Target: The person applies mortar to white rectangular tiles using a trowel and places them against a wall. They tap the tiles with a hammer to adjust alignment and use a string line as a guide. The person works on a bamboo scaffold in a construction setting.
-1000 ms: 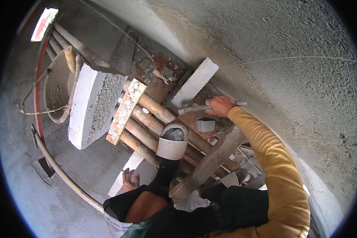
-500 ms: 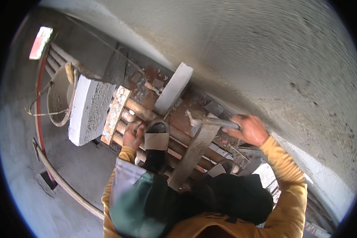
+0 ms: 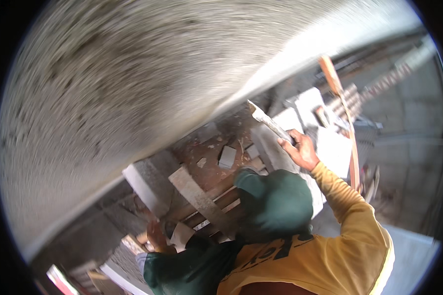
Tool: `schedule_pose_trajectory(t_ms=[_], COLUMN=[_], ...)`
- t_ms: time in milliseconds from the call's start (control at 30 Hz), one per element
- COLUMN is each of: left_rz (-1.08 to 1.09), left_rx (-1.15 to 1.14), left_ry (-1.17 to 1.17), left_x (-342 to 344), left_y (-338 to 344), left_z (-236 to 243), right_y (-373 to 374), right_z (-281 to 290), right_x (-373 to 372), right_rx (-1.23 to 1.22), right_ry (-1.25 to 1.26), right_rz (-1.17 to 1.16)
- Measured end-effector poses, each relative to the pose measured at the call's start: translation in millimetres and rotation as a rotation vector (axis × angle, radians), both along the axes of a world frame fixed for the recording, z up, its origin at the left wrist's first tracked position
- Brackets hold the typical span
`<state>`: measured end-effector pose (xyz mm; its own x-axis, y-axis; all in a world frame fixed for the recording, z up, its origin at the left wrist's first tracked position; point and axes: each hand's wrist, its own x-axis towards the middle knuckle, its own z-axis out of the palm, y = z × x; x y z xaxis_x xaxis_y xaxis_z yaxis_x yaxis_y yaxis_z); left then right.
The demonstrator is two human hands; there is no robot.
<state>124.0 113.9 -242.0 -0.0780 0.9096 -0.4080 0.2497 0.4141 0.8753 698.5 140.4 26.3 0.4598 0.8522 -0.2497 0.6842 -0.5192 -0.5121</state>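
Right hand (image 3: 300, 150) now raised, closed on trowel (image 3: 268, 122), having left wooden scaffold poles (image 3: 216, 204) below. Left hand (image 3: 157, 236) low beside roll (image 3: 182, 235); grip cannot tell.

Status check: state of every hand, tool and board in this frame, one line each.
Right hand: raised, closed around the handle of the trowel.
Flat grey metal trowel: held up, blade tilted toward the wall.
Left hand: low, beside a pale cup-shaped container; grip unclear.
Pale cup-shaped container: on the timbers, upright or not unclear.
Grey rendered wall: motion-blurred, rough surface.
Grey wooden plank: lying slanted across the round timbers.
White block: resting against the wall.
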Motion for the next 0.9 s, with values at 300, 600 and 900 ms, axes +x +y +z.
schedule_pose_trajectory(t_ms=[300, 600, 900], left_rz=[-0.148, -0.521, -0.270], left_rx=[0.248, 0.177, 0.084], left_ry=[0.083, 0.137, 0.428], left_x=[-15, -35, 1], left_y=[24, 38, 35], left_z=[-34, -33, 26], right_y=[-124, -173, -86], right_z=[-69, -143, -115], right_x=[-18, -26, 41], right_rx=[-0.107, -0.007, 0.014], right_ry=[-0.272, -0.398, 0.094], right_rz=[-0.334, -0.420, -0.024])
